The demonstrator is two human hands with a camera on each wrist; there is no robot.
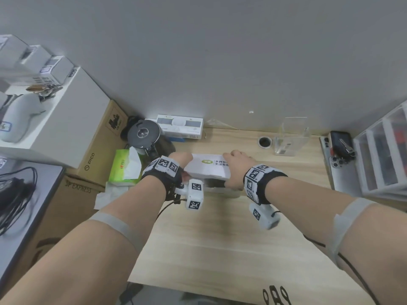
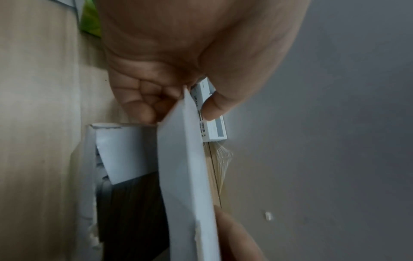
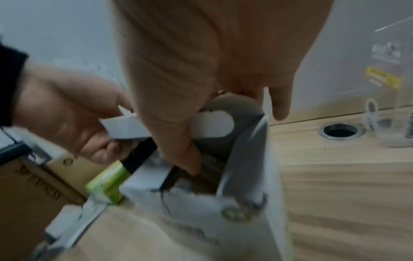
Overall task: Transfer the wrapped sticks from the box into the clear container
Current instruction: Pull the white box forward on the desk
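Note:
A white cardboard box (image 1: 209,172) lies on the wooden desk (image 1: 220,238) with its lid (image 1: 211,165) lifted. My left hand (image 1: 181,160) pinches the lid's left end between thumb and fingers; the left wrist view shows that pinch on the lid flap (image 2: 185,167). My right hand (image 1: 234,168) grips the right end, fingers over the top and thumb (image 3: 183,155) inside the opening. The box's inside (image 3: 210,169) is dark and blurred, so I cannot make out the wrapped sticks. The clear container (image 1: 290,137) stands upright at the back right, apart from both hands.
A green tissue pack (image 1: 124,167) and a dark round kettle (image 1: 143,134) sit left of the box. A cable hole (image 1: 265,142) lies beside the container. Phones and keys (image 1: 339,148) and clear drawers (image 1: 383,155) are at the right. Cardboard cartons (image 1: 97,146) line the left.

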